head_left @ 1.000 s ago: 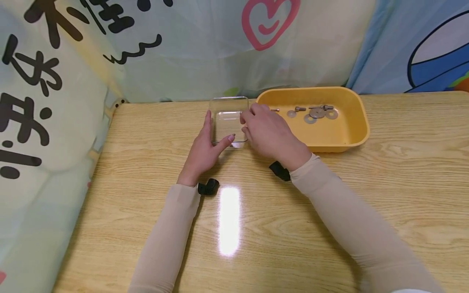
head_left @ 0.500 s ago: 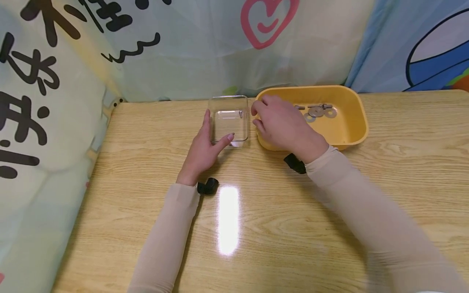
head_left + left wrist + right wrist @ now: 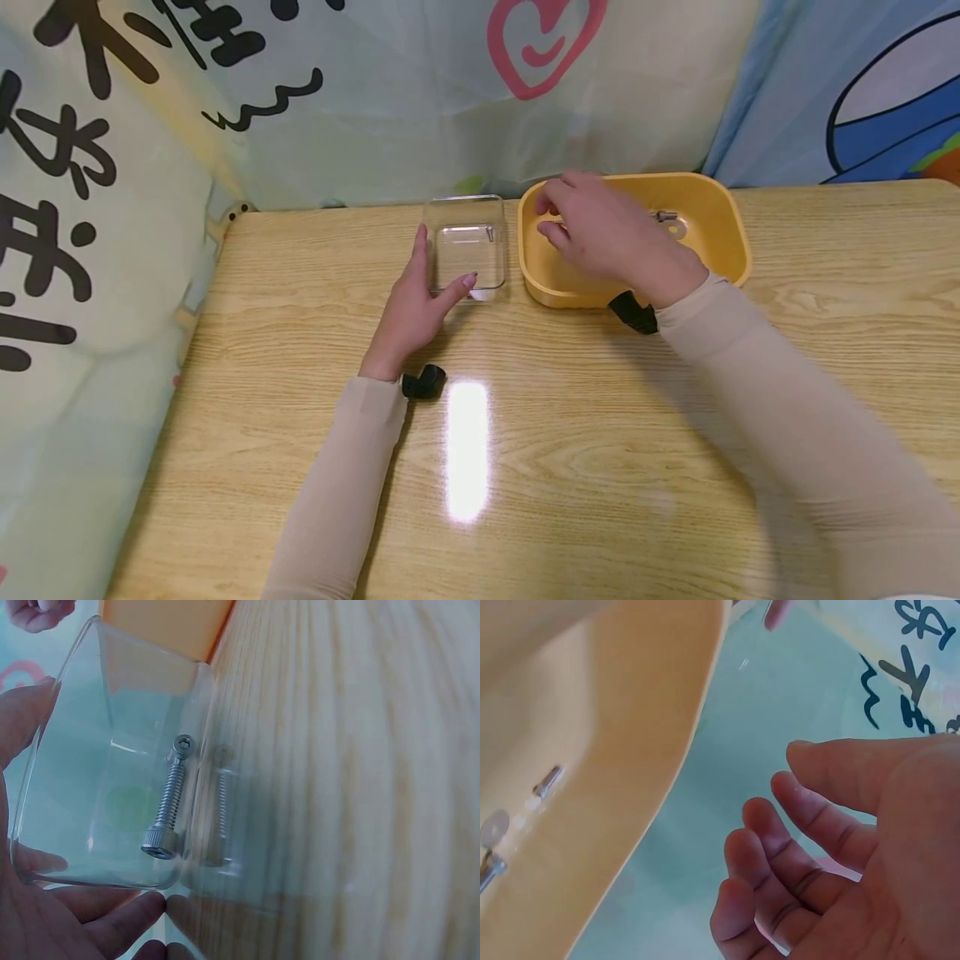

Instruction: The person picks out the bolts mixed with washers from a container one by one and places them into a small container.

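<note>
A small clear plastic box (image 3: 467,267) stands near the table's back edge. My left hand (image 3: 408,312) holds it at its near left corner, fingers along the left side and thumb at the front. Inside the box lie metal socket-head screws (image 3: 169,799), seen by the left wrist camera against the lower wall. Above the yellow tray (image 3: 558,283) hovers my right hand (image 3: 615,229), its fingers loosely bent and nothing between them. In the right wrist view, a screw (image 3: 547,781) and a washer (image 3: 495,827) rest on the tray's floor. My right hand hides part of the tray from the head view.
The tray stands just right of the box, both close to the printed cloth (image 3: 390,108) hanging behind. A second cloth side (image 3: 97,417) borders the wooden table (image 3: 570,467) on the left. A bright light reflection (image 3: 467,450) shows on the tabletop.
My right hand has moved from the box's right side rightward over the tray. A screw now shows in the box where that hand was. My left hand stays at the box.
</note>
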`<state>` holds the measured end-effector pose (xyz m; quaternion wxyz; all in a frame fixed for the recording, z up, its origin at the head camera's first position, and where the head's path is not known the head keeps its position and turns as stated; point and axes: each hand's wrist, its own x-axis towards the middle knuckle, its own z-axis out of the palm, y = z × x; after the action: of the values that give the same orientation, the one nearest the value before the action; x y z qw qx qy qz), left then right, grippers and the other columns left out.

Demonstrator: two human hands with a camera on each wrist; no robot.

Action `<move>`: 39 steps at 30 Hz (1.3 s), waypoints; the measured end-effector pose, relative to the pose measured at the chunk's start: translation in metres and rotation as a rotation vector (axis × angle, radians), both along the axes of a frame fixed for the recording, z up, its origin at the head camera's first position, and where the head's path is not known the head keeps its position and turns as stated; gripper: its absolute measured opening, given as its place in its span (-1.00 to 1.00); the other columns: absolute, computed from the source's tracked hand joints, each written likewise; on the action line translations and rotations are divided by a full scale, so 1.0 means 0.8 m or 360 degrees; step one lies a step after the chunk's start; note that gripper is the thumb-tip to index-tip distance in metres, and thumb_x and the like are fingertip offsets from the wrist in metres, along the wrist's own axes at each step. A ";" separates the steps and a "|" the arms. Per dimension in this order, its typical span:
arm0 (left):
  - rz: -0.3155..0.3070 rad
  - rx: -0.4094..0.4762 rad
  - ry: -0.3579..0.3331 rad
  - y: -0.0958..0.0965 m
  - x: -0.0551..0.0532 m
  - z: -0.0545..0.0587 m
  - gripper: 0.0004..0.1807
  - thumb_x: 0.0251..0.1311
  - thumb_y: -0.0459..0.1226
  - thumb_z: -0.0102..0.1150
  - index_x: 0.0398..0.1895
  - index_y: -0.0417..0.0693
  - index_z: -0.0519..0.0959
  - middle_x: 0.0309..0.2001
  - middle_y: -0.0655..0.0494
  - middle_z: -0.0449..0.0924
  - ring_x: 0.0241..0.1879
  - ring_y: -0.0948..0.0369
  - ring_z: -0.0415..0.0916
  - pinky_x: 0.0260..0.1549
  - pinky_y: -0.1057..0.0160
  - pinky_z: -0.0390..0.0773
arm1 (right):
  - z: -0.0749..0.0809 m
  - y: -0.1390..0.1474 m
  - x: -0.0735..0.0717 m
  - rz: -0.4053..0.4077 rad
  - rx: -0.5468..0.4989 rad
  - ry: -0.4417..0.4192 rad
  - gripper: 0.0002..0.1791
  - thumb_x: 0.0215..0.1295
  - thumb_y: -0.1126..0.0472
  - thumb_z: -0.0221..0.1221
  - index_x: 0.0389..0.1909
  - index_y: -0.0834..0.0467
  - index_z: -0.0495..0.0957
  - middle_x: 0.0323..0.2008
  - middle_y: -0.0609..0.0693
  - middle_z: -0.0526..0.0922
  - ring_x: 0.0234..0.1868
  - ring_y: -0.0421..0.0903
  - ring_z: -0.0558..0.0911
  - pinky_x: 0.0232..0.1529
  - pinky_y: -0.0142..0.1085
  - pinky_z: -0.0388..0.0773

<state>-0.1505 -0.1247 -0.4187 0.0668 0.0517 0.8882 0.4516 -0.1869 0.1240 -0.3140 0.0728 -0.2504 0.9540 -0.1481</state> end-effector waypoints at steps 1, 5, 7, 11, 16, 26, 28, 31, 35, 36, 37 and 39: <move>0.0002 -0.0002 0.0001 0.000 0.000 0.000 0.13 0.31 0.22 0.15 0.64 0.08 -0.35 0.60 -0.07 -0.09 0.55 0.04 -0.08 0.48 0.06 0.01 | 0.001 0.002 -0.002 -0.0014 0.0001 -0.0015 -0.69 0.52 0.18 0.09 0.09 0.33 0.48 0.04 0.25 0.50 0.06 0.16 0.46 0.15 0.02 0.46; 0.0006 -0.0007 0.0006 0.000 0.000 0.000 0.13 0.31 0.22 0.15 0.65 0.07 -0.34 0.60 -0.08 -0.08 0.55 0.03 -0.07 0.47 0.05 0.02 | 0.004 0.009 -0.009 -0.0056 0.0001 -0.0047 -0.68 0.51 0.18 0.10 0.11 0.33 0.48 0.05 0.25 0.50 0.08 0.18 0.45 0.21 0.05 0.42; 0.0009 -0.0010 0.0004 -0.001 0.000 0.000 0.13 0.31 0.22 0.15 0.65 0.08 -0.34 0.60 -0.09 -0.09 0.55 0.02 -0.07 0.47 0.05 0.02 | 0.004 0.014 -0.014 -0.0057 -0.0021 -0.0031 -0.68 0.50 0.19 0.11 0.09 0.34 0.49 0.03 0.26 0.51 0.06 0.19 0.45 0.21 0.05 0.40; 0.0015 -0.0010 0.0001 -0.001 0.001 0.000 0.13 0.31 0.23 0.14 0.64 0.10 -0.35 0.60 -0.08 -0.09 0.55 0.02 -0.07 0.47 0.04 0.02 | 0.003 0.024 -0.022 -0.0030 -0.0063 0.0027 -0.71 0.48 0.22 0.13 0.05 0.35 0.51 -0.01 0.28 0.52 0.02 0.21 0.45 0.16 0.08 0.40; 0.0017 0.0001 0.0007 -0.001 0.001 0.000 0.12 0.32 0.21 0.15 0.65 0.04 -0.33 0.60 -0.09 -0.09 0.55 0.02 -0.07 0.47 0.05 0.03 | 0.000 0.034 -0.033 -0.0004 -0.0063 0.0019 -0.72 0.48 0.22 0.12 0.04 0.35 0.51 -0.02 0.29 0.51 0.01 0.23 0.45 0.10 0.11 0.42; 0.0011 0.0011 0.0003 -0.002 0.002 -0.001 0.12 0.32 0.21 0.14 0.64 0.09 -0.35 0.60 -0.08 -0.10 0.55 0.03 -0.08 0.47 0.04 0.02 | -0.007 0.051 -0.054 0.0045 -0.0084 0.0010 -0.74 0.48 0.25 0.12 0.01 0.38 0.50 -0.05 0.31 0.53 0.00 0.24 0.46 0.14 0.11 0.40; 0.0011 0.0010 0.0003 -0.002 0.001 -0.001 0.12 0.32 0.21 0.15 0.64 0.10 -0.35 0.60 -0.08 -0.10 0.55 0.03 -0.09 0.48 0.04 0.01 | -0.009 0.053 -0.057 0.0039 -0.0064 0.0001 -0.74 0.48 0.24 0.11 0.00 0.37 0.50 -0.06 0.30 0.53 -0.01 0.24 0.45 0.13 0.11 0.40; 0.0007 0.0011 0.0011 -0.002 0.001 -0.002 0.12 0.32 0.21 0.15 0.64 0.08 -0.35 0.60 -0.09 -0.10 0.55 0.04 -0.08 0.48 0.05 0.02 | -0.013 0.058 -0.061 0.0033 -0.0032 -0.0008 -0.75 0.48 0.23 0.11 -0.02 0.35 0.50 -0.08 0.29 0.52 -0.03 0.22 0.45 0.10 0.10 0.40; 0.0003 0.0009 0.0012 -0.001 0.000 -0.003 0.12 0.32 0.21 0.14 0.64 0.07 -0.35 0.60 -0.09 -0.10 0.55 0.03 -0.08 0.48 0.06 0.02 | -0.019 0.065 -0.066 0.0058 -0.0009 -0.0013 -0.76 0.48 0.24 0.09 -0.04 0.36 0.50 -0.12 0.28 0.54 -0.07 0.21 0.47 0.07 0.09 0.41; 0.0002 0.0009 0.0009 -0.001 0.000 -0.003 0.12 0.32 0.21 0.14 0.64 0.07 -0.35 0.60 -0.09 -0.10 0.55 0.04 -0.08 0.48 0.06 0.01 | -0.020 0.066 -0.068 0.0063 -0.0005 -0.0022 -0.76 0.48 0.24 0.09 -0.04 0.37 0.50 -0.13 0.28 0.55 -0.08 0.21 0.47 0.06 0.09 0.41; 0.0003 0.0008 0.0006 -0.001 0.000 -0.002 0.12 0.33 0.21 0.14 0.64 0.08 -0.35 0.60 -0.09 -0.10 0.55 0.04 -0.08 0.48 0.06 0.01 | -0.022 0.068 -0.069 0.0064 0.0003 -0.0038 -0.76 0.48 0.24 0.08 -0.03 0.37 0.50 -0.14 0.28 0.55 -0.09 0.20 0.48 0.06 0.09 0.42; 0.0002 0.0004 0.0000 -0.001 0.000 -0.002 0.12 0.32 0.22 0.13 0.64 0.10 -0.36 0.60 -0.08 -0.11 0.55 0.04 -0.09 0.48 0.06 0.01 | -0.023 0.071 -0.072 0.0056 0.0021 -0.0081 -0.75 0.49 0.24 0.06 -0.02 0.37 0.49 -0.15 0.27 0.56 -0.11 0.19 0.48 0.04 0.08 0.42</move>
<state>-0.1505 -0.1251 -0.4204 0.0666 0.0511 0.8877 0.4528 -0.2445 0.1805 -0.3323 0.1013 -0.2628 0.9482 -0.1469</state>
